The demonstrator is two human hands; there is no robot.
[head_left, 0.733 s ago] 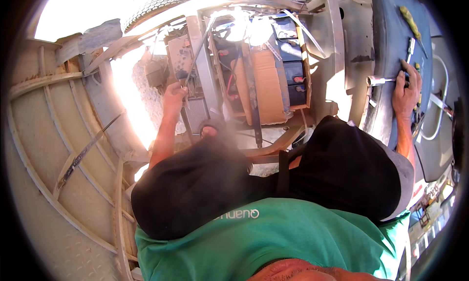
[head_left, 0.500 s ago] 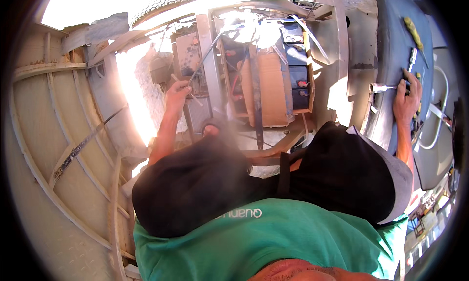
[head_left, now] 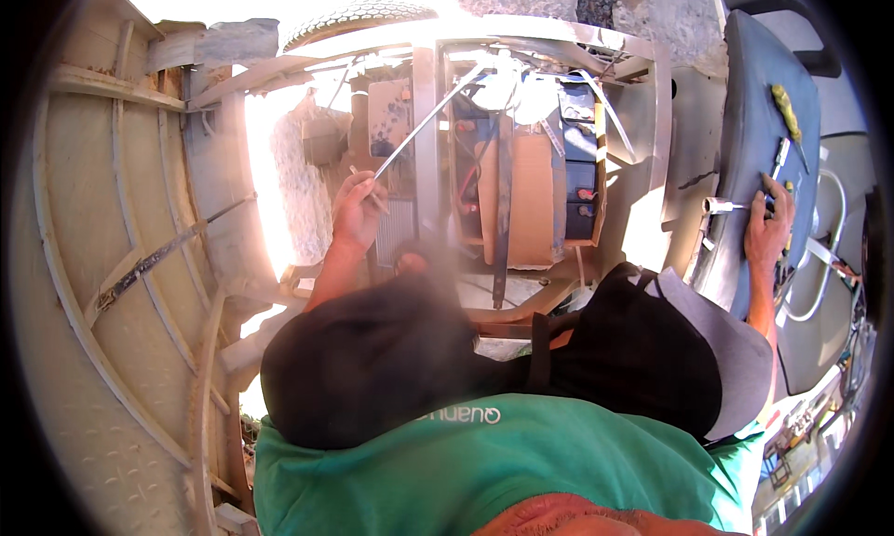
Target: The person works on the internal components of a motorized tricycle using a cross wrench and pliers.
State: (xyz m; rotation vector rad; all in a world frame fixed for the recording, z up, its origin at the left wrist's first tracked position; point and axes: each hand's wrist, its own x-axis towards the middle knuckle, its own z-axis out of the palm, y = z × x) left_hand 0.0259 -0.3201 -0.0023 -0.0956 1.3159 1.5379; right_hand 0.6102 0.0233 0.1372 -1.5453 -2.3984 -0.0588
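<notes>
My left hand (head_left: 357,216) is closed round a short, thin pale stick (head_left: 380,203), left of the metal frame's upright bar. The lower end of a long thin metal rod (head_left: 428,120) reaches to its fingertips; I cannot tell whether they touch. On the right, my right hand (head_left: 770,227) rests over a dark blue padded seat (head_left: 756,98), its fingers curled on the handle of a socket wrench (head_left: 719,205). The wrench's silver head sticks out past the seat's edge. Above this hand lie a socket extension (head_left: 780,156) and a screwdriver with a yellow-green handle (head_left: 787,113).
Beyond my knees, a metal frame (head_left: 426,163) surrounds dark batteries (head_left: 579,178) partly covered by cardboard (head_left: 531,196). A dark strap (head_left: 503,210) crosses the cardboard. Ribbed metal panelling (head_left: 121,210) stands at the left, and a tyre (head_left: 358,16) lies beyond the frame.
The whole view has shifted, so the scene sits lower in the picture. The long metal rod now shows more clearly beside my left fingertips. Both hands keep their grips.
</notes>
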